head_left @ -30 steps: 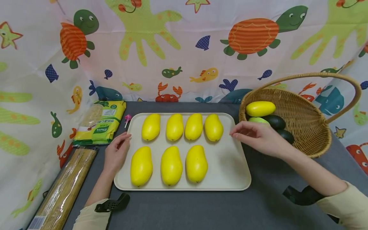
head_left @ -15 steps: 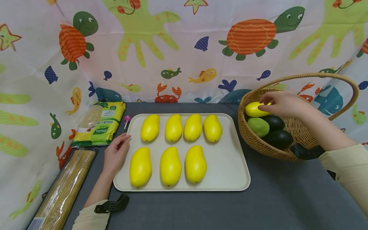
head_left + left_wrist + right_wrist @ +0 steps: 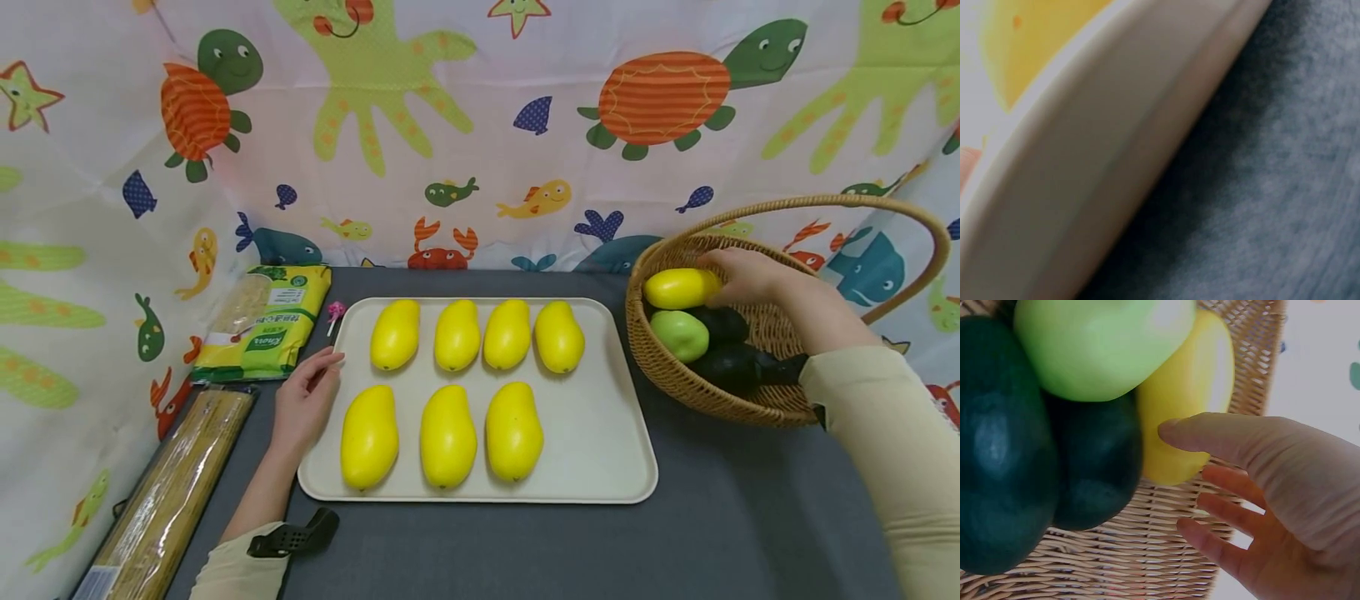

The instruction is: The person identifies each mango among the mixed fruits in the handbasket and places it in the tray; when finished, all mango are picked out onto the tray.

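Observation:
My right hand (image 3: 761, 279) is inside the wicker basket (image 3: 652, 354), at the right end of a yellow mango (image 3: 678, 288). In the right wrist view the thumb (image 3: 1188, 432) lies on the mango (image 3: 1194, 381) with other fingers on its far side; the index finger is hidden. A pale green fruit (image 3: 679, 335) and dark green fruits (image 3: 723, 367) lie next to the mango. My left hand (image 3: 303, 408) rests at the left rim of a cream tray (image 3: 592, 417), its fingers loosely bent. Several yellow mangoes (image 3: 447, 435) lie on the tray in two rows.
A yellow food packet (image 3: 262, 321) and a long bag of noodle-like sticks (image 3: 176, 475) lie to the left. A small pink lollipop (image 3: 335, 312) is by the tray's corner. The basket's handle (image 3: 832, 200) arches high. A patterned curtain (image 3: 487, 133) hangs behind.
My right hand has moved from beside the tray's right edge, up over the basket and down to the yellow mango in it. The left hand has stayed at the tray's rim.

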A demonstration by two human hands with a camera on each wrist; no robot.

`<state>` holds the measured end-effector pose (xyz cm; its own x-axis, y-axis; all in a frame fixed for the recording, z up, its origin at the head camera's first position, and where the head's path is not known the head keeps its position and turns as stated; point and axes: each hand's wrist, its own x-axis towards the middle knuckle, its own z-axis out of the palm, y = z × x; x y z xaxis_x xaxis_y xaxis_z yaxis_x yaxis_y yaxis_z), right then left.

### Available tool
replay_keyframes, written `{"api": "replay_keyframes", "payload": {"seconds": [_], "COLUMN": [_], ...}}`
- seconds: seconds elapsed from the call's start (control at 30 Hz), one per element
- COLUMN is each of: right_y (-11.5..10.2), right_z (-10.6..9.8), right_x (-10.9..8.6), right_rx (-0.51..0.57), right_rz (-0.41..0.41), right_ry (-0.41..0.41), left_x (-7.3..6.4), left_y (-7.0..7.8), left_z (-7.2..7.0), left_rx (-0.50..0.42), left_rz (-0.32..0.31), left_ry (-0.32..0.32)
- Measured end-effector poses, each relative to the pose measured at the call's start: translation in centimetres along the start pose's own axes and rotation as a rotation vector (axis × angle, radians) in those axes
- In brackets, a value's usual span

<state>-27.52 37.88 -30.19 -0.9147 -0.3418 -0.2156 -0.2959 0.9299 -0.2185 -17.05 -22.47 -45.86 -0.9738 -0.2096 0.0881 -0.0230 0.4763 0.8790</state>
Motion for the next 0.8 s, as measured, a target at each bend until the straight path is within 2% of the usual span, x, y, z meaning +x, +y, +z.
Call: {"api": "replay_keyframes", "payload": {"seconds": [0.4,0.67,0.8], "right_y": [0.8,0.6,0.2], "right_z": [1.1,0.7,0.1], "right_x": [0.7,0.4,-0.2], "right_rx": [-0.02,-0.073,-0.088], "right_rz": [-0.018,-0.054,-0.027], "right_ry": [0.014,0.03,0.029], "left_x": [0.0,0.0,0.0], "left_y": [0.0,0.1,0.2], "left_z": [0.1,0.1,0.0], "left_rx": [-0.003,-0.006,-0.005], "left_rz": [0.005,0.01,0.009], "left_ry": [-0.002,0.002,0.001]}}
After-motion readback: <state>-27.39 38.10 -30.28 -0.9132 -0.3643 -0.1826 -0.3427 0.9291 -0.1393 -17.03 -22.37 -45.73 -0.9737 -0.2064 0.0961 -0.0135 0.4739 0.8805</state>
